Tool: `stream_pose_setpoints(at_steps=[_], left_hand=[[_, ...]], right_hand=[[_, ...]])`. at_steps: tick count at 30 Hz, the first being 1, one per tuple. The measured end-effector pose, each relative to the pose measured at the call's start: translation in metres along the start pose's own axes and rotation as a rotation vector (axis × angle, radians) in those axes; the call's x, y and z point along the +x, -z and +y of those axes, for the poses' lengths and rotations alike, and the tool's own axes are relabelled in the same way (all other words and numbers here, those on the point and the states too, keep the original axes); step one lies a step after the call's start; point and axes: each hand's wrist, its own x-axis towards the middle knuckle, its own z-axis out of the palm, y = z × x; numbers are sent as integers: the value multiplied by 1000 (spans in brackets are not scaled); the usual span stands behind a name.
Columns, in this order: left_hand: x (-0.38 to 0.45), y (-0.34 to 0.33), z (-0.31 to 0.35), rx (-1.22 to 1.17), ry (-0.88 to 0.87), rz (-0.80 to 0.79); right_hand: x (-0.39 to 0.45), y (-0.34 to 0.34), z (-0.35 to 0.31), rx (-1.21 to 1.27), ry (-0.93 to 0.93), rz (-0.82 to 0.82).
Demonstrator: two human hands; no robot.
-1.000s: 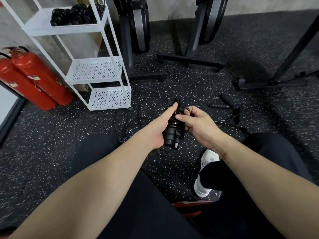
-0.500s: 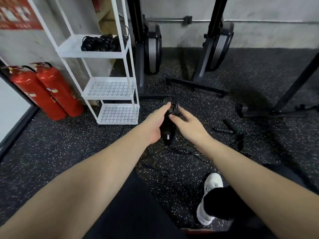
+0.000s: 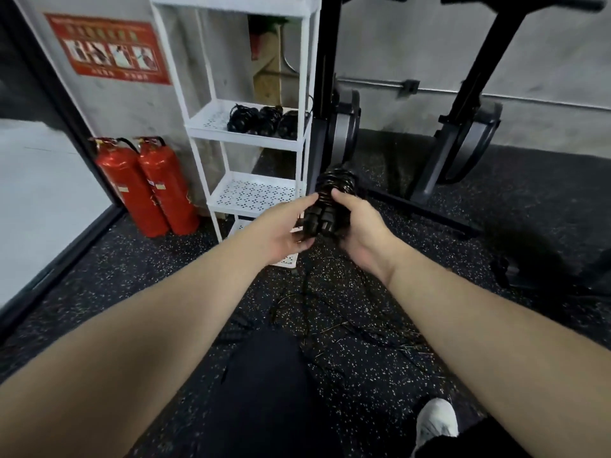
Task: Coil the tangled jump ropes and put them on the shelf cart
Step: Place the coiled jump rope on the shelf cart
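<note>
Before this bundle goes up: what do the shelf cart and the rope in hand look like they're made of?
Shelf cart: looks like white painted sheet metal, with punched hole patterns in the trays and thin square posts; a plastic build can't be ruled out. Coiled jump rope: thin glossy black cord, likely plastic-coated, wound round thick matte black handles that look like plastic or foam.

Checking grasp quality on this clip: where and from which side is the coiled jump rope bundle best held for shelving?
Grip the coiled jump rope around its lower half, where the two handles lie side by side under the wraps, coming from either side as the left hand and right hand do. The top loops look looser and could slip.
</note>
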Motion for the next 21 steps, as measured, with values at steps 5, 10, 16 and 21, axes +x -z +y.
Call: stream_pose_setpoints(at_steps=[5, 10, 16, 21], left_hand=[[18, 30, 23, -149, -48, -87], [56, 61, 61, -216, -193, 74], [114, 117, 109, -303, -297, 259], [172, 148, 155, -274, -412, 460]], right_hand=[[41, -33, -11, -18, -56, -60], [85, -72, -23, -127, -110, -108], [141, -104, -17, -162, -151, -64], [179, -126, -11, -256, -124, -132]])
